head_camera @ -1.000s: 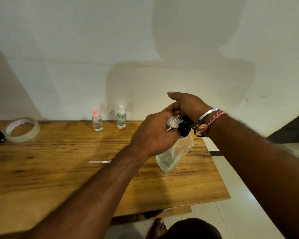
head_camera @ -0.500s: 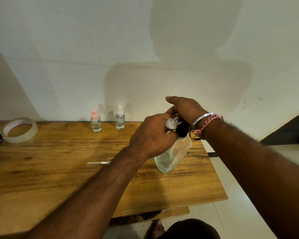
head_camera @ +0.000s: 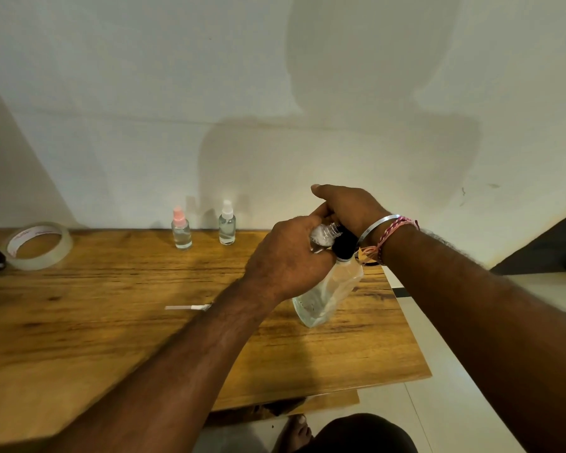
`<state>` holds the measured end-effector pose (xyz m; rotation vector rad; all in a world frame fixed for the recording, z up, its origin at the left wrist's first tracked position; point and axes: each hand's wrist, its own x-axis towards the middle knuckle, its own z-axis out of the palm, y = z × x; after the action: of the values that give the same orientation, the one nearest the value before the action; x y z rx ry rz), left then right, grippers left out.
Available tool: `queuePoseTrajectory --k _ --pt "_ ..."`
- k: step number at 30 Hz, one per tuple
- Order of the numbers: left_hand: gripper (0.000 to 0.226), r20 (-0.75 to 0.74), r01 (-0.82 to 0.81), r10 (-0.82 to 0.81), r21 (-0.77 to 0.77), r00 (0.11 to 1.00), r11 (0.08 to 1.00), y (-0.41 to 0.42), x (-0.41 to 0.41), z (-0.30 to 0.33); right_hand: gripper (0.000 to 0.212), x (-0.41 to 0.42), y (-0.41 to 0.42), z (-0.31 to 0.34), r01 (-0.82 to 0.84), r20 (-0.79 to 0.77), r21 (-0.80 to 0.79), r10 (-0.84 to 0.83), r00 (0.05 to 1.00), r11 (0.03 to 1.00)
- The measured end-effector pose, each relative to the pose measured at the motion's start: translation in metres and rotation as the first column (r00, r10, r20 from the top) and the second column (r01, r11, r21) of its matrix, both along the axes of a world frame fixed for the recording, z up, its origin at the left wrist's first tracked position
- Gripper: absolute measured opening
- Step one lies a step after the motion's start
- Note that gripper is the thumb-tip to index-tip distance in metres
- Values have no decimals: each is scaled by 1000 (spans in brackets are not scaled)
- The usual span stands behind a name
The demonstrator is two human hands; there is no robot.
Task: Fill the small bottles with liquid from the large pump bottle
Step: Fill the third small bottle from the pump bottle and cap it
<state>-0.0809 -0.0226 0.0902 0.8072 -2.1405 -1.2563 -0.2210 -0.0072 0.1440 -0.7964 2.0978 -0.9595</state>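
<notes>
Two bare hands met over a large pump bottle (head_camera: 327, 292) near the right edge of a wooden table (head_camera: 111, 322). The left hand (head_camera: 285, 259) curled its fingers round a small clear bottle (head_camera: 322, 237), open neck tipped toward the black pump head (head_camera: 343, 243), while the right hand (head_camera: 347, 206) lay curled over that pump from above; whether it pressed down could not be told. The big bottle leaned, its base on the wood. Clear, thin-walled and partly full, it looked light and likely to slide or tip, so a hold low on its body would steady it. Two capped small bottles, one pink-topped (head_camera: 181, 228), one white-topped (head_camera: 226, 223), stood against the far wall, left of the hands. A tape roll (head_camera: 40, 245) lay at far left
</notes>
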Motion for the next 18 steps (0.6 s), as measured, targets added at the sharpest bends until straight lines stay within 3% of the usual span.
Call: queuePoseTrajectory --k 6,9,18 --pt "44 3 -4 4 26 1000 1000 2 1 6 52 1 -4 18 -2 177 86 -13 984 996" --pt "47 1 -2 1 29 1000 1000 4 1 8 48 3 -4 20 28 218 78 -45 975 997" --pt "15 14 -17 17 14 1000 1000 0 -2 4 54 0 -3 12 62 116 79 -71 991 995"
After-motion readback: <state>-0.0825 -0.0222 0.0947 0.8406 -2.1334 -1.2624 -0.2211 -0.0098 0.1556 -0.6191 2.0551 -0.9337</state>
